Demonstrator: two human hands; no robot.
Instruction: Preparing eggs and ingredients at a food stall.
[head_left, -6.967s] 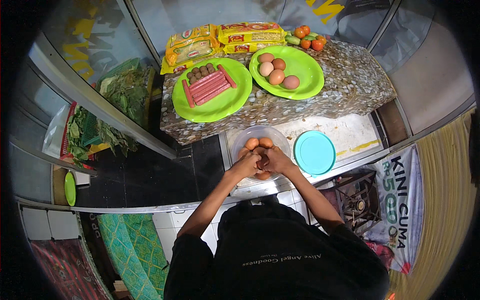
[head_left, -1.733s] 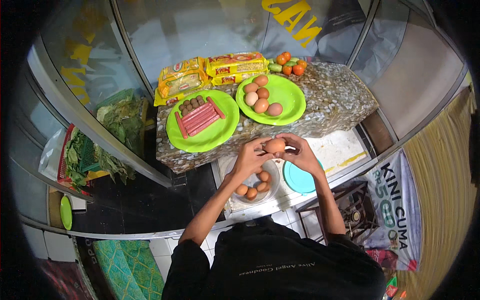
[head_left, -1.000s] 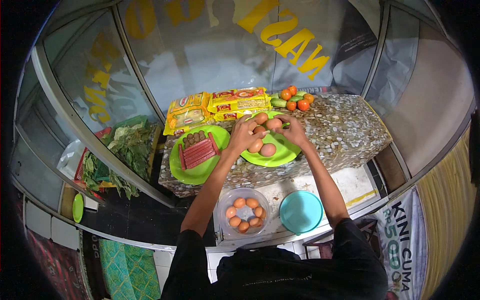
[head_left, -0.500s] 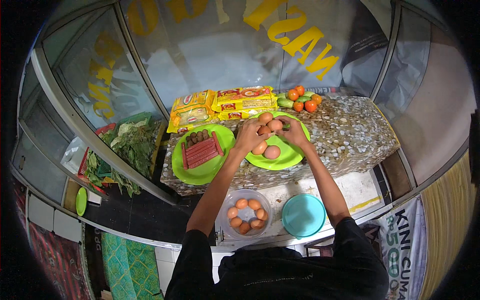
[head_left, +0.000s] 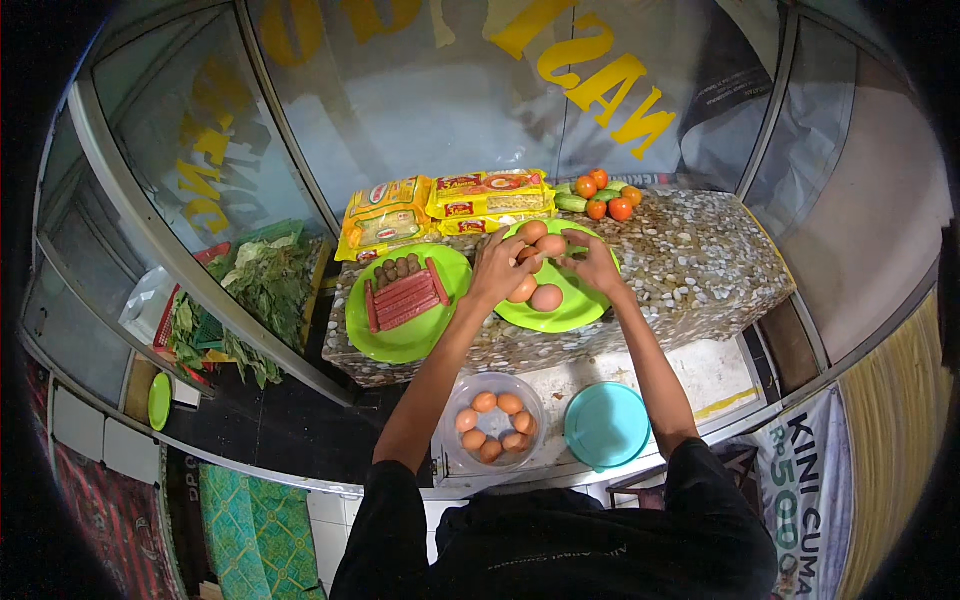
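A green plate (head_left: 582,305) carries several brown eggs, with an upper egg (head_left: 532,232), one egg beside it (head_left: 551,245) and a pinkish egg (head_left: 547,298) lower down. My left hand (head_left: 494,266) reaches over the plate's left side, its fingers curled against an egg (head_left: 530,262) that they partly cover. On the other side, my right hand (head_left: 597,267) is open, fingers apart close to the eggs. Nearer to me, a clear round tub (head_left: 533,388) contains several more eggs in a ring.
A second green plate (head_left: 392,347) bears red sausages (head_left: 407,303) and small brown balls (head_left: 398,269). Yellow noodle packs (head_left: 490,195), tomatoes (head_left: 620,209) and green vegetables (head_left: 571,203) line the back. A turquoise lid (head_left: 607,426) lies beside the tub; leafy greens (head_left: 265,290) fill baskets at left.
My right hand's fingers have drawn slightly away from the eggs, to the right. My left hand stays nearly in place at its egg.
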